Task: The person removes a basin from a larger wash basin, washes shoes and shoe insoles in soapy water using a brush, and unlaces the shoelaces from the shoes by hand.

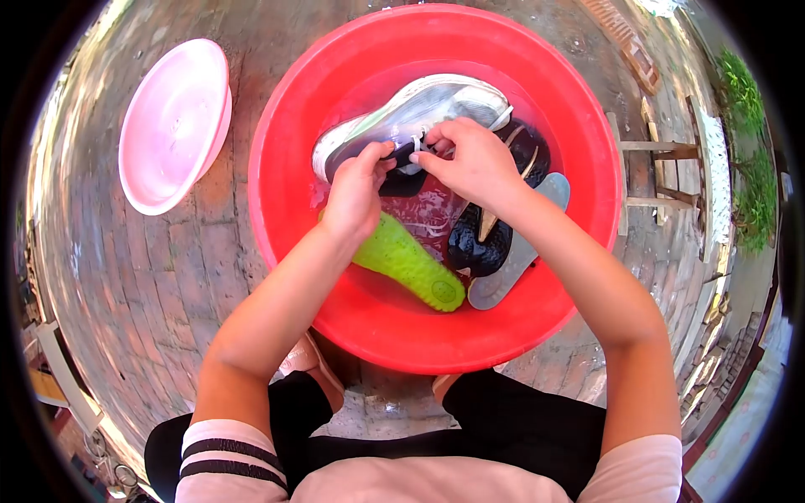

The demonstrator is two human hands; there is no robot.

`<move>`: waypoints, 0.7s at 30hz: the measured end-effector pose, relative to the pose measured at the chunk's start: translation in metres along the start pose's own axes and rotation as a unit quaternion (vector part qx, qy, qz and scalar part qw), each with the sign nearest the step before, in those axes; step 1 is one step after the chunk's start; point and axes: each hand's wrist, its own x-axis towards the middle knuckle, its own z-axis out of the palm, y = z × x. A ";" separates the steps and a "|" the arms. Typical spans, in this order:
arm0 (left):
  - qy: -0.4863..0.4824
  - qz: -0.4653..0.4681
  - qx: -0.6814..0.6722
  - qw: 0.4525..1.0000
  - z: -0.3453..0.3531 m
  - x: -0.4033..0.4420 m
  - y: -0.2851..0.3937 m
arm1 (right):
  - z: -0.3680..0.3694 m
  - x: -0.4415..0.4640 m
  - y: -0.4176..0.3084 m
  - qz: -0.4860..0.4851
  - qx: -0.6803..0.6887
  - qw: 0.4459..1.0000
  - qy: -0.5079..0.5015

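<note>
Both hands are over a red basin (436,344) holding water and footwear. My left hand (360,189) pinches a dark part of a grey-and-white shoe (402,113), near its laces. The shoe lies on its side, sole edge toward the far rim. My right hand (470,159) has its fingertips closed on a white lace at the same spot. A bright green insole (411,264) lies below my left hand. Under my right forearm are a black shoe (480,243) with tan trim and a grey insole (503,272).
A pink basin (172,126) stands tilted in view on the brick paving at the left. To the right is a wooden stool (671,176), with a wooden washboard-like piece (625,38) beyond it. My knees are at the red basin's near side.
</note>
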 end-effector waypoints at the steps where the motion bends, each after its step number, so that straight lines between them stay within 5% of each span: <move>1: -0.002 -0.006 -0.012 1.000 -0.001 0.000 0.000 | 0.007 0.000 0.004 0.003 -0.008 1.000 -0.010; 3: -0.019 -0.008 0.007 1.000 -0.004 0.002 0.000 | 0.016 0.000 0.009 -0.043 -0.020 0.998 0.030; 6: -0.026 0.013 0.062 0.998 -0.001 -0.005 0.002 | 0.003 0.011 0.014 0.071 0.125 0.989 -0.026; 10: 0.019 0.009 0.118 0.993 0.001 -0.001 -0.005 | -0.042 0.026 -0.005 0.120 0.133 0.976 -0.121; 12: 0.045 0.001 0.121 0.992 0.008 -0.007 0.002 | -0.049 0.039 0.003 0.043 0.130 0.991 -0.016; 13: 0.037 -0.010 0.115 0.993 0.009 -0.007 0.003 | -0.051 0.039 0.006 -0.085 -0.036 0.986 0.136; 16: 0.017 -0.040 0.103 0.994 0.007 -0.005 0.001 | -0.049 0.031 0.006 -0.170 -0.167 0.958 0.160; 18: 0.006 -0.056 0.100 0.993 0.002 -0.001 -0.002 | -0.028 0.012 0.005 -0.038 -0.095 0.993 -0.053; 21: 0.015 -0.061 0.102 0.993 0.003 -0.004 -0.002 | 0.004 -0.007 0.016 -0.042 -0.133 0.988 -0.066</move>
